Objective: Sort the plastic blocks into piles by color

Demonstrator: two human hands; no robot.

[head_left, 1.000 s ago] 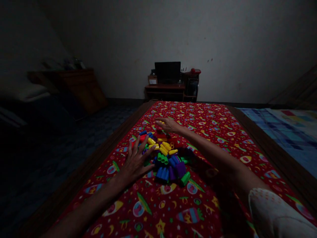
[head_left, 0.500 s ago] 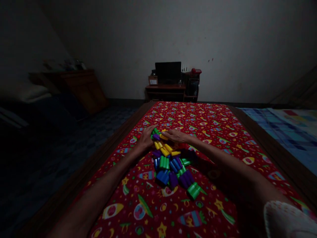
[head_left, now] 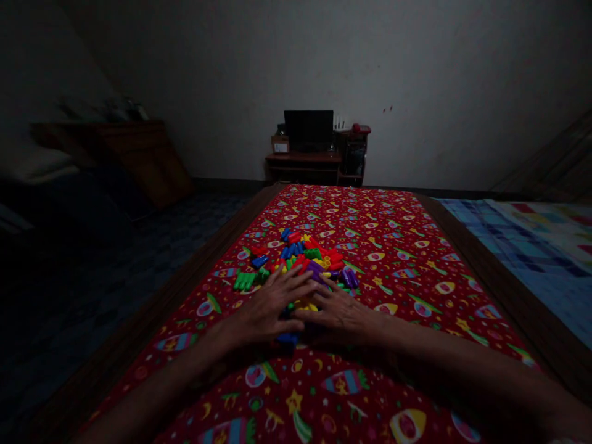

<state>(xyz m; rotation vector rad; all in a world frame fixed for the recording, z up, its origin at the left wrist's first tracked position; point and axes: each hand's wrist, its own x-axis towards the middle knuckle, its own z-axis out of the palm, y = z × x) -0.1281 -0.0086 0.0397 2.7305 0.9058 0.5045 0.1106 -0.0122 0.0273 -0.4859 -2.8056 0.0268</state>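
A heap of small plastic building pieces (head_left: 305, 259) in red, blue, green, yellow and purple lies on a red patterned cloth (head_left: 393, 246). My left hand (head_left: 271, 305) rests flat on the near side of the heap, fingers spread. My right hand (head_left: 340, 311) lies beside it, fingers stretched out over yellow and blue pieces, which show between the two hands. A green piece (head_left: 244, 280) sits at the heap's left edge. Neither hand grips anything that I can see.
The cloth covers a long wooden-edged surface (head_left: 217, 240). A blue patterned mat (head_left: 531, 246) lies to the right. Against the far wall stands a low desk (head_left: 314, 163) with a dark screen (head_left: 308, 129). A wooden cabinet (head_left: 139, 154) is at the left; the room is dim.
Both hands have drawn back from the far side of the heap to its near side and now lie flat. The pieces are spread wider and farther away.
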